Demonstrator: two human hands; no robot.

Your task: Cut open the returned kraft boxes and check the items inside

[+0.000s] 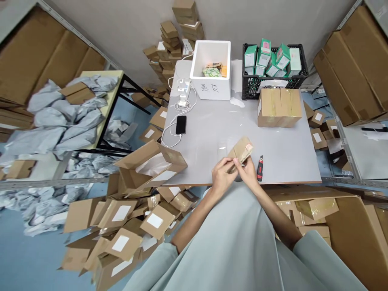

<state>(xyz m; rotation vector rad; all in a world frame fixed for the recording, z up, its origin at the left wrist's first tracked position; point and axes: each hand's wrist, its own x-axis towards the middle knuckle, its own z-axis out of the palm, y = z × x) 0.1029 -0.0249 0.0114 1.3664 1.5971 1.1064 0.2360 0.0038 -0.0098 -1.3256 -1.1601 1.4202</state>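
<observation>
A small tan box (241, 149) with a pale, reddish mark at one end is held up over the table's front edge. My left hand (222, 173) grips its near left side, fingers curled round it. On its near right side, my right hand (247, 171) has its thumb and fingers closed on the same box. Just right of my right hand a red and black box cutter (260, 168) lies on the grey table (209, 141). What is inside the box cannot be seen.
A white foam box (211, 88) holds small packets. A black crate (250, 91) has green-and-white boxes, with a taped carton (279, 108) before it. A phone (181, 125) lies left on its cable. An open carton (145, 161) overhangs the left edge; discarded boxes (121, 242) cover the floor.
</observation>
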